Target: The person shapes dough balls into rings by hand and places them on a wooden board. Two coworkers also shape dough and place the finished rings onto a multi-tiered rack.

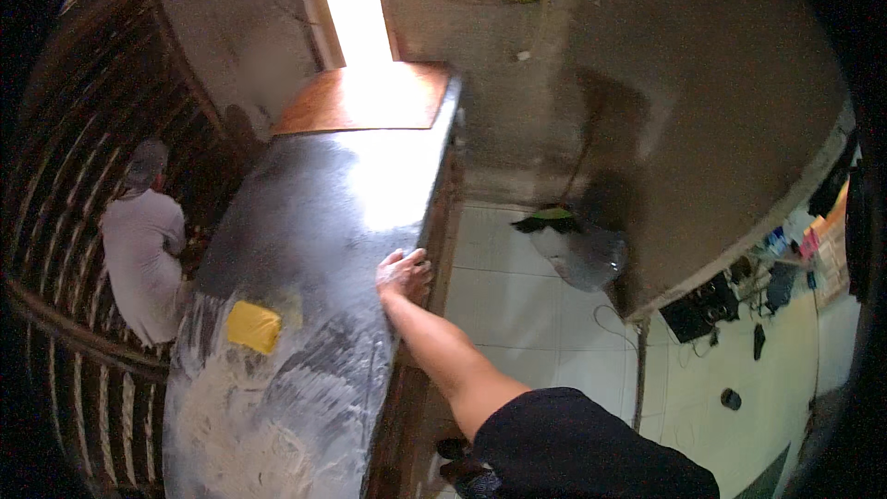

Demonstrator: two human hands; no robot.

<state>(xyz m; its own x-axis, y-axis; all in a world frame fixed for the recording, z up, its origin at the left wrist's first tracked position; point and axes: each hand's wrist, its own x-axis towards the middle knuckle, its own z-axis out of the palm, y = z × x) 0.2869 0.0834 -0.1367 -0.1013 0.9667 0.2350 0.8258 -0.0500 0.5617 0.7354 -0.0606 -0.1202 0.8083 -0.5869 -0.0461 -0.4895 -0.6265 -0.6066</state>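
My right hand (pixel 404 273), dusted with white powder, rests at the right edge of a long dark table (pixel 305 194). Its fingers are a little apart and bend over the rim, with nothing seen in them. The bare forearm reaches in from a black sleeve at the lower right. Left of and nearer than the hand, a yellow block (pixel 254 326), possibly dough, lies on the tabletop. White powder like flour (pixel 245 434) is smeared thickly over the near end. My left hand is out of the picture.
A brown board (pixel 365 102) covers the table's far end. Beyond the left side, a person in a pale shirt (pixel 143 249) is beside slatted racks (pixel 69 157). A broom (pixel 550 218) and a clear plastic bag (pixel 596 259) are on the tiled floor, right. A stove (pixel 698 312) stands farther right.
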